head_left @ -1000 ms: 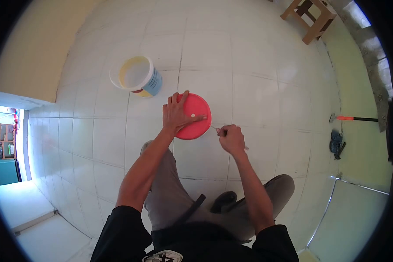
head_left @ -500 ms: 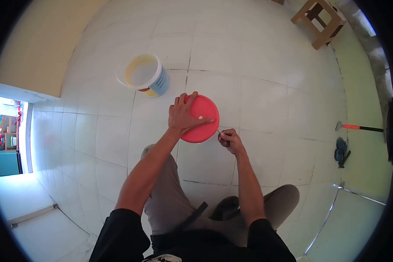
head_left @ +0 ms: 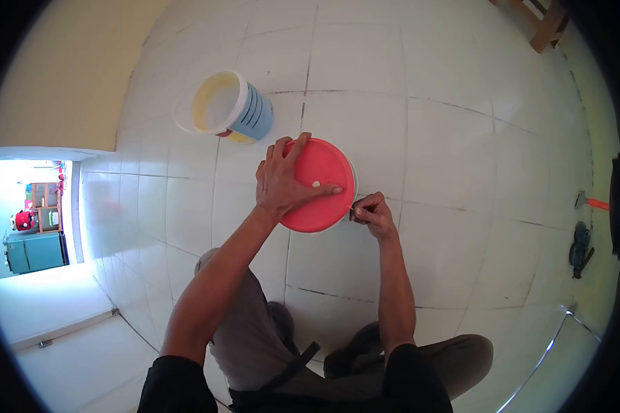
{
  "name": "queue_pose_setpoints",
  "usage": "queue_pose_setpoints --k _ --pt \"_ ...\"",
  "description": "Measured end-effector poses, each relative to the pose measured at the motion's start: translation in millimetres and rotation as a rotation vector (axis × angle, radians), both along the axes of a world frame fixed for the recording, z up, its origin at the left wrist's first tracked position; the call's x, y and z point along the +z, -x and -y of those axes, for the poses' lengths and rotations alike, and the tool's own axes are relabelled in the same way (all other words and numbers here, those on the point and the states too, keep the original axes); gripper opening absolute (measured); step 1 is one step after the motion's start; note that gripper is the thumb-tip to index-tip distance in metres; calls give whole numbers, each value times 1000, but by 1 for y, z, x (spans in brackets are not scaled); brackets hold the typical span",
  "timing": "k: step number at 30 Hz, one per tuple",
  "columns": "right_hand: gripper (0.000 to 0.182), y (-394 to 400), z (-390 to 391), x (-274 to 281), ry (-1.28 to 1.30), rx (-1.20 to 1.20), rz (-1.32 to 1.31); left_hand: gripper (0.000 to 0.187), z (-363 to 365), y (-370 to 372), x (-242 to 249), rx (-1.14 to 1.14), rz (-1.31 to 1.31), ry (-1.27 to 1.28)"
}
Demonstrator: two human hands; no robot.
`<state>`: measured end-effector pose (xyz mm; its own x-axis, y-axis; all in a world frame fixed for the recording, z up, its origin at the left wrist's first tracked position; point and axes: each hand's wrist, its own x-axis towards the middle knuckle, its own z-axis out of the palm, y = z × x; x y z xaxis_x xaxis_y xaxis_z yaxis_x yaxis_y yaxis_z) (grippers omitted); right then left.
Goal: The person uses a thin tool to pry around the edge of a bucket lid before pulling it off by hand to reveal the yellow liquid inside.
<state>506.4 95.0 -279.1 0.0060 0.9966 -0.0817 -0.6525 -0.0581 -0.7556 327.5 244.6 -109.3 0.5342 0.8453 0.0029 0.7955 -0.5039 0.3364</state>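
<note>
A round red lid with a small pale spot faces up in front of me, and a whitish rim shows along its right side. My left hand grips it from the left, thumb stretched across the top and fingers spread over the far left edge. At the lid's lower right rim, my right hand is closed in a pinch. A short, thin, light tip sticks out of that pinch toward the rim; the rest is hidden by the fingers, so its kind cannot be made out.
Beyond the lid, a white-and-blue bucket stands on the tiled floor. A wooden stool is at the far right. By the right wall lie an orange-handled tool and a dark blue tool. My bent legs flank the work.
The view has shifted. My right hand stays pinched at the rim, its thin piece now showing less. More of the whitish rim shows on the lid's right side. My left hand keeps its hold.
</note>
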Motion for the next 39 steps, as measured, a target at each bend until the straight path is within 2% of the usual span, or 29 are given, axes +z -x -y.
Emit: queue_pose_setpoints --k 7,16,22,25,28,31,34,37,39 --pt "27 -13 -6 7 27 79 99 124 3 -5 0 31 -20 -22" --pt "21 -29 2 49 -9 -68 469 118 7 -11 4 52 -35 -60" --pt "22 -36 9 101 96 -76 920 123 5 -11 2 90 -34 38" --pt "21 -29 16 146 160 -145 1287 124 7 -12 4 91 -35 21" --pt "20 -25 18 148 72 -236 1428 122 7 -12 5 78 -51 15" --pt "24 -23 19 137 54 -250 1428 122 7 -11 5 78 -46 8" --pt "31 -20 11 60 -28 -221 653 122 8 -11 8 77 -45 20" --pt "36 -14 -3 34 13 -9 171 122 6 -8 4 70 -26 21" --pt "35 -16 -8 29 -7 15 146 126 5 -10 5 89 -44 17"
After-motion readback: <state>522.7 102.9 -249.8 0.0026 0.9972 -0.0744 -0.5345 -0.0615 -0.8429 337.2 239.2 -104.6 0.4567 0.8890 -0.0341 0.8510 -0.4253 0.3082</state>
